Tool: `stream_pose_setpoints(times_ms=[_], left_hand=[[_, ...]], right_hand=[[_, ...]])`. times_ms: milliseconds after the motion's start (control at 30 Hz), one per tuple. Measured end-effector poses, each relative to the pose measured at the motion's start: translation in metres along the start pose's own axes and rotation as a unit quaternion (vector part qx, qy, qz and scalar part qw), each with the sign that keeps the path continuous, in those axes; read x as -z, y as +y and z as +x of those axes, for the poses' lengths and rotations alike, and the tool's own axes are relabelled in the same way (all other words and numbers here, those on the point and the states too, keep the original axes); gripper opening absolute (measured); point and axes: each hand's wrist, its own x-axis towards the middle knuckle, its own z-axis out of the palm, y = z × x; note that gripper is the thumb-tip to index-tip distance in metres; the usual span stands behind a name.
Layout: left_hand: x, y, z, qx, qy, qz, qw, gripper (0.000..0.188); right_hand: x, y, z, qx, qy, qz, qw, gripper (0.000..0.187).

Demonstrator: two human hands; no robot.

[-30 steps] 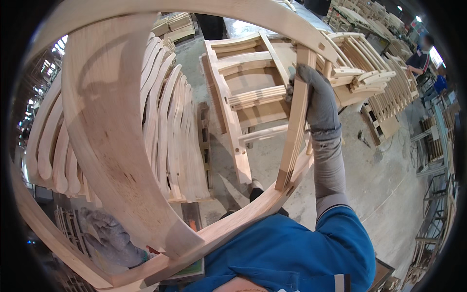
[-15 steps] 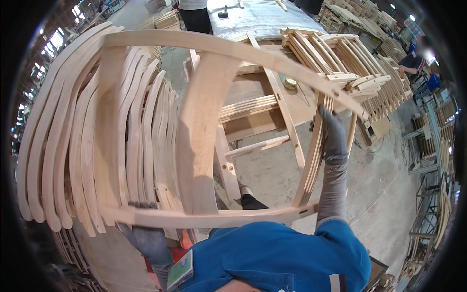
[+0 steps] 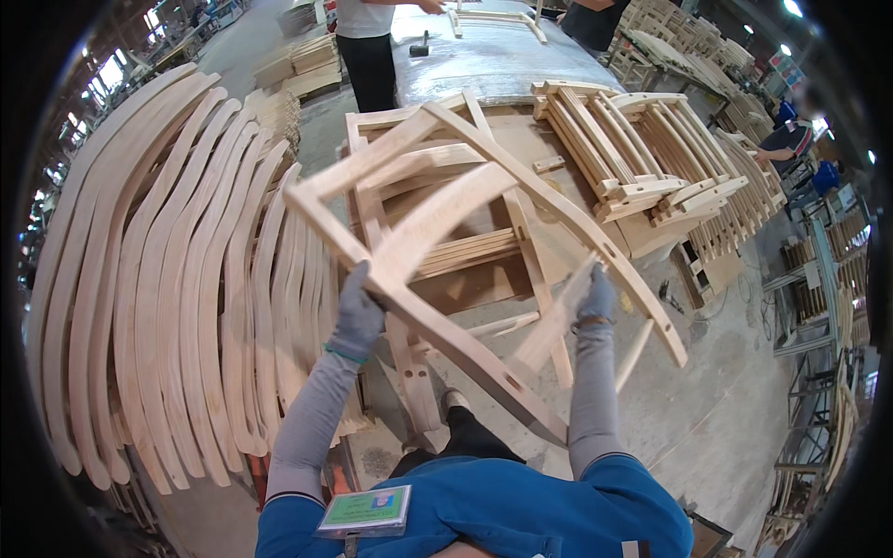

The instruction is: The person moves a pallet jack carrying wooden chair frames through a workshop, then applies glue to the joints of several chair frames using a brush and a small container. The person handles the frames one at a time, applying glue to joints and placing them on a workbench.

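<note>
A pale wooden chair-back frame (image 3: 423, 324) hangs tilted in front of me, with two long curved posts joined by crosspieces. My left hand (image 3: 356, 316), in a grey glove, is closed around its nearer post. On the other side, my right hand (image 3: 595, 299), gloved too, grips the frame's lower crosspiece (image 3: 549, 330), which is blurred. Beneath and behind the held frame, another wooden frame (image 3: 541, 279) rests on a brown board, partly hidden.
Many curved wooden pieces (image 3: 153, 251) stand in a row at the left. Assembled frames (image 3: 623, 139) are stacked at the far right. A film-covered table (image 3: 502, 51) with a mallet (image 3: 420, 45) stands at the back, near two people. Another person (image 3: 791, 135) is farther right.
The held frame has turned and its far end has moved away from the left row. My left hand has risen from low left onto the nearer post; my right hand has dropped lower.
</note>
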Motion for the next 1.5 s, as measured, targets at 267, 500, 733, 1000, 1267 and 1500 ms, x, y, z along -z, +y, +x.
stream_pose_setpoints(times_ms=[267,500,733,1000,1267,1500], left_hand=[[-0.009,-0.056,0.004,0.031,-0.046,0.37,0.928,0.072],[0.058,-0.137,-0.072,0.073,0.062,0.666,0.74,0.1],[0.086,-0.213,-0.102,0.28,0.033,0.553,0.784,0.09],[0.088,-0.142,-0.111,0.244,0.068,0.662,0.705,0.092],[0.029,0.012,-0.14,-0.108,0.091,0.787,0.6,0.059],[-0.049,0.272,-0.296,-0.375,0.436,0.817,-0.036,0.058]], right_hand=[[-0.079,0.047,0.074,-0.037,-0.15,-0.285,0.946,0.039],[-0.021,-0.024,0.052,0.35,-0.094,-0.608,0.707,0.062],[0.117,0.001,0.043,0.104,-0.023,-0.741,0.663,0.073],[0.114,0.05,-0.005,0.095,-0.025,-0.745,0.66,0.072],[0.056,0.004,-0.049,0.062,-0.141,-0.746,0.648,0.064],[0.052,-0.019,-0.062,0.34,-0.106,-0.748,0.561,0.055]])
